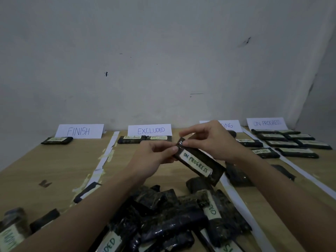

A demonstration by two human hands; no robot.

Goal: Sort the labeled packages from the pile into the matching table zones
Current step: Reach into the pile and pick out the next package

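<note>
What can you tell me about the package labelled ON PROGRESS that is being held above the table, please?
The ON PROGRESS package is a flat, dark, glossy plastic-wrapped packet bearing a pale tape strip lettered in green. It is held tilted above the pile, far end higher. The left hand and the right hand both pinch that upper end; nothing else touches it.

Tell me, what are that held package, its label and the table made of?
Held package: seemingly dark glossy plastic wrap; it glints and wrinkles. Its label: probably matte paper or tape, handwritten "ON PROGRESS". Table: wood or wood-look laminate, pale grain, dull finish.
</note>
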